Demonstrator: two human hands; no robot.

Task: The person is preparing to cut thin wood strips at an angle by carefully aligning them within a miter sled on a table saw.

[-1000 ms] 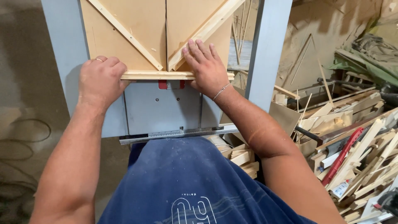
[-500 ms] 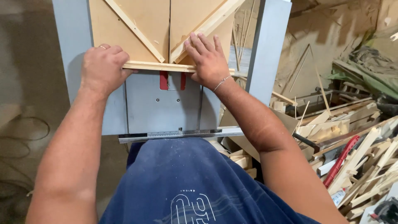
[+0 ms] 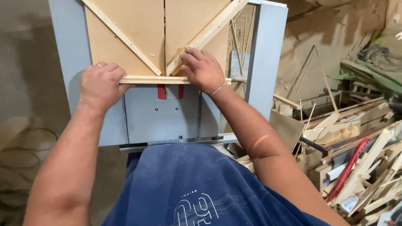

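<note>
Left hand [image 3: 99, 86]: fingers curled closed over the left end of the wooden strip [image 3: 157, 80], gripping it. Right hand [image 3: 204, 69]: fingers spread flat, pressing the strip's right part against the angled fence [image 3: 211, 31] of the plywood sled [image 3: 125, 33]; nothing enclosed in it. The strip lies crosswise on the grey saw desk [image 3: 167, 115], touching both diagonal battens where they meet, directly over the red blade insert [image 3: 170, 91]. Looks like the cut step: workpiece seated in the mitre jig at the blade line. Judgement: next move needs steady forward pressure with both hands well clear of the slot. Offcut pile [image 3: 356, 159] to the right, on the floor.
</note>
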